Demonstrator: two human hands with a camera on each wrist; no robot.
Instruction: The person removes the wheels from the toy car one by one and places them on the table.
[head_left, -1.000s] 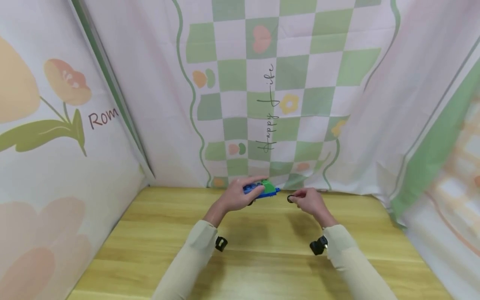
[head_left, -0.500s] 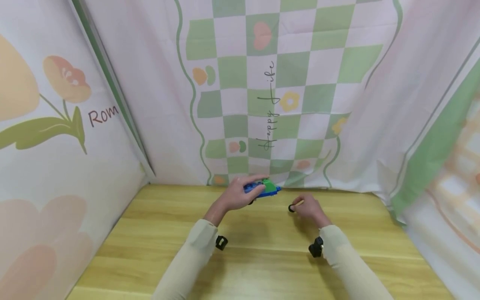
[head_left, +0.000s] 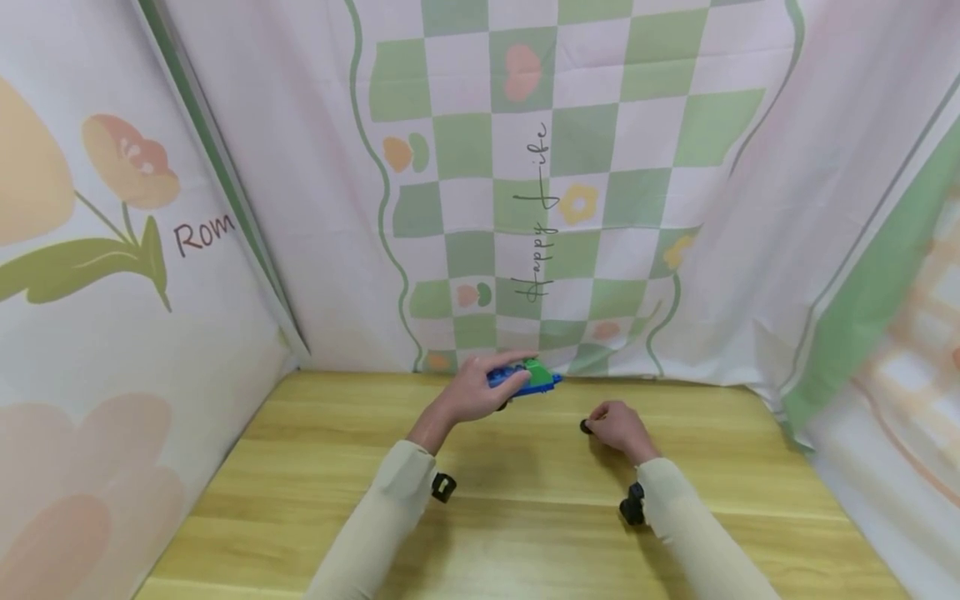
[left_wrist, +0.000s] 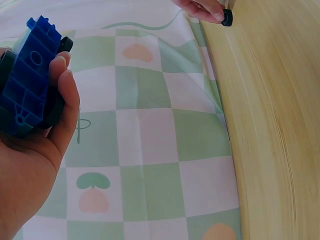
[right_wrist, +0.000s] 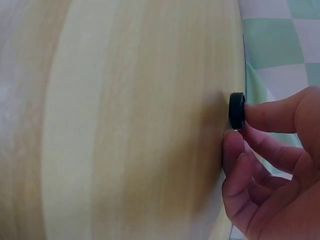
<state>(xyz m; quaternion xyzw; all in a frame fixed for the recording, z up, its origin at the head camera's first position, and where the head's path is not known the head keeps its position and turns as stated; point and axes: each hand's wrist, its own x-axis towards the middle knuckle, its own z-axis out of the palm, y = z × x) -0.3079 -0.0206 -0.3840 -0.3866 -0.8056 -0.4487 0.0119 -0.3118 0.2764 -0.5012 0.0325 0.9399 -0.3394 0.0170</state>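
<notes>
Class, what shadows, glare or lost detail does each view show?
Head: soft shadows on the table below the left hand and right hand; left wrist: black wheels on the blue toy lose detail; right wrist: soft shadow left of the black disc, faint sheen at left edge.

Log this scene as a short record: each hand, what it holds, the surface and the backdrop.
left hand: grips a blue-and-green toy vehicle, raised above the table
vehicle underside: blue, ribbed, with black wheels
right hand: pinches a small black round piece, apart from the vehicle
surface: wood-grain table
backdrop: curtain with green-and-white checks, lettered "Happy Life"
sleeves: pale
</notes>
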